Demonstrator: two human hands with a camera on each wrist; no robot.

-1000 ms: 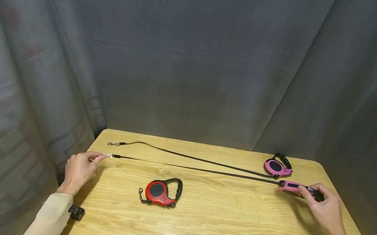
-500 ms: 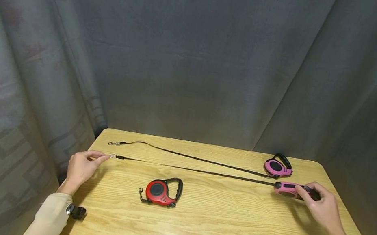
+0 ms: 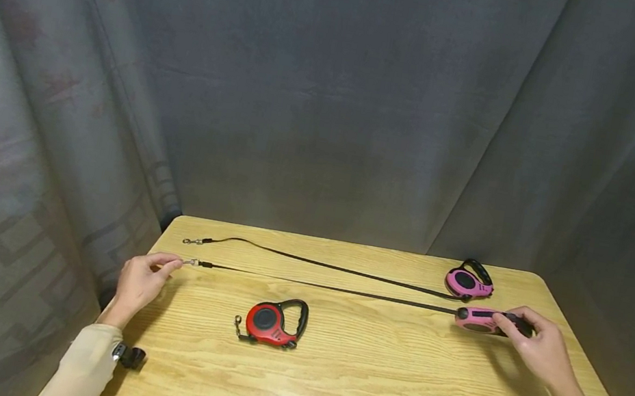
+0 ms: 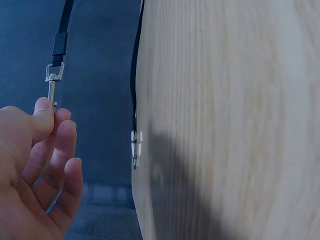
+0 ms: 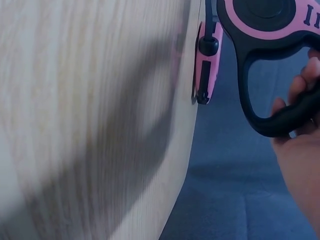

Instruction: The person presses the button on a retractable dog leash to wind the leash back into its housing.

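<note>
Held leash: a pink-and-black plastic retractable leash [image 3: 477, 320], raised above the pale wood-grain desk [image 3: 362, 385], its casing near the right side and its strap spanning most of the width.
Its long axis: left to right, roughly parallel to the desk's far edge; the casing stands on edge, narrow side up, strap outlet pointing left, handle right.
Its strap: a flat black ribbon [image 3: 334, 289], nearly straight, from the casing to a silver metal swivel clip [image 4: 52, 87] at the far left.
Left hand: the person's left hand [image 3: 142, 282] pinches that clip between thumb and forefinger, the other fingers loosely bent; the clip's swivel end points right, along the strap.
Right hand: the person's right hand [image 3: 545, 352] grips the black loop handle [image 5: 285, 122], fingers curled around it, thumb forward toward the casing.
Second pink leash: another pink-and-black retractable leash [image 3: 463, 283] lies flat near the far right corner, handle toward the far edge; its gently waving black strap [image 3: 337, 269] runs left to a silver clip [image 3: 193, 241].
Red leash: a red-and-black plastic retractable leash [image 3: 269, 324] lies flat, nearer the person and left of centre, handle pointing right, short clip end left.
Backdrop: dark grey cloth [image 3: 320, 101] behind the desk.
</note>
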